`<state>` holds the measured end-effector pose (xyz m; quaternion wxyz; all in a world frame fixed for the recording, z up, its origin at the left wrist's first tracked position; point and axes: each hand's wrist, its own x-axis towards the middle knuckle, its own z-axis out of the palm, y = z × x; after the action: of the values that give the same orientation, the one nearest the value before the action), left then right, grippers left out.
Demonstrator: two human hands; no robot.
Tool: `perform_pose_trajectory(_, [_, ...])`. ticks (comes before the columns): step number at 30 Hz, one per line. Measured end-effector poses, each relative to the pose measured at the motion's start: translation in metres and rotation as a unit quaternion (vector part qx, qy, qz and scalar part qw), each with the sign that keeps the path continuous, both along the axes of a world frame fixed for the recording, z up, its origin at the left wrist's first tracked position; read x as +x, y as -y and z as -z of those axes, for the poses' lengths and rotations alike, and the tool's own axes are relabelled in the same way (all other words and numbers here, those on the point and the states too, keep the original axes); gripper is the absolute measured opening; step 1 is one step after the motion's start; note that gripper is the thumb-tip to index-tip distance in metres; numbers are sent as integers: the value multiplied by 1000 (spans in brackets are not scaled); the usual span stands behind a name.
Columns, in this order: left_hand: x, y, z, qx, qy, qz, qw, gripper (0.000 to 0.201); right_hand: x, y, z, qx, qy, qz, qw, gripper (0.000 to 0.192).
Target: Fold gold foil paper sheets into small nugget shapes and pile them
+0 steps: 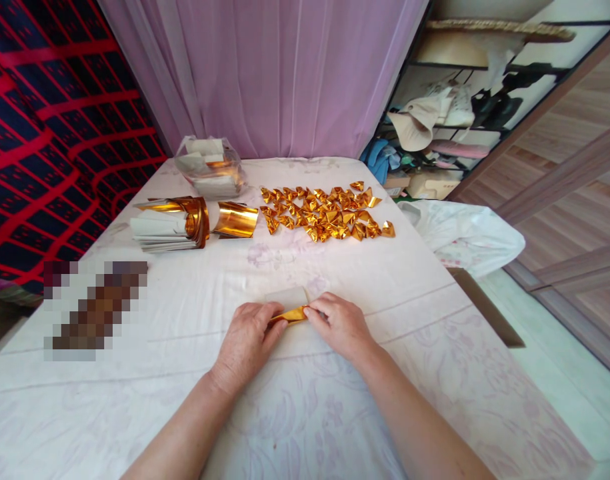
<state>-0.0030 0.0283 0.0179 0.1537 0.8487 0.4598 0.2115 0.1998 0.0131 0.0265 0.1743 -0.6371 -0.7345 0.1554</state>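
Between my two hands, low over the tablecloth, is a sheet of gold foil paper (295, 314), partly folded, its pale back side standing up behind the gold strip. My left hand (255, 330) pinches its left end between thumb and fingers. At the right end, my right hand (339, 323) has thumb and fingertips closed on the paper. Farther back lies a spread of folded gold paper pieces (329, 217). Left of them are a short curled stack of gold paper (238, 220) and a larger curled stack (169, 230) showing white backs.
A clear plastic bag of paper (209, 167) stands at the table's back left. A pixelated patch (97, 310) covers something on the left. Behind hangs a purple curtain (285, 80); shelves (449, 127) and a white plastic bag (475, 237) are to the right.
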Motion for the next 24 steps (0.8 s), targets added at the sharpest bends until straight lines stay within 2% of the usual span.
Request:
perform_pose_trajectory(8, [1,-3,8,50,-23,-52,997,17,-8,-1,5,22,61,42,997,25])
perform_pose_trajectory(14, [1,-4,2,31,-74,-61,995,20,-10,-3,9,30,82,62,994,24])
perform_pose_trajectory(18, [1,-1,-4,75,-69,-67,993,20,-12,-4,10,29,100,67,992,25])
perform_pose_trajectory(20, [3,3,-6,104,-64,-45,992,19,-13,-5,9,27,106,68,992,24])
perform_pose_trajectory(24, [10,15,-4,125,-74,38,989,24,-14,-5,8,21,113,71,991,23])
